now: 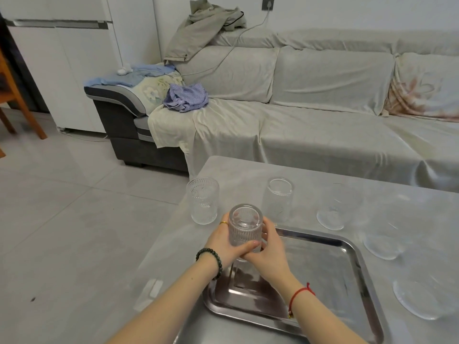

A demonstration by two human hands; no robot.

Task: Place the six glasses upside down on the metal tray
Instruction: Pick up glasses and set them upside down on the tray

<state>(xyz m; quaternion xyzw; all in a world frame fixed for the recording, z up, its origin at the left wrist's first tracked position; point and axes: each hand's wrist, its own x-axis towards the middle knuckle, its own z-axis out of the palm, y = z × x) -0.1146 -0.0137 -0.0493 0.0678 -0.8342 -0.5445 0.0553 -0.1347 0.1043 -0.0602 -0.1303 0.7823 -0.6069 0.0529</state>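
Both hands wrap one ribbed glass: the left hand at its nine o'clock, the right hand at its four o'clock, fingers pressed on the wall. The glass is inverted, base up and long axis vertical, above the metal tray's ten o'clock corner. The coming move looks like a straight descent.

A lived-in home sitting room, from what I see.
Behind the table stands a sheet-covered sofa; clothes lie on it.
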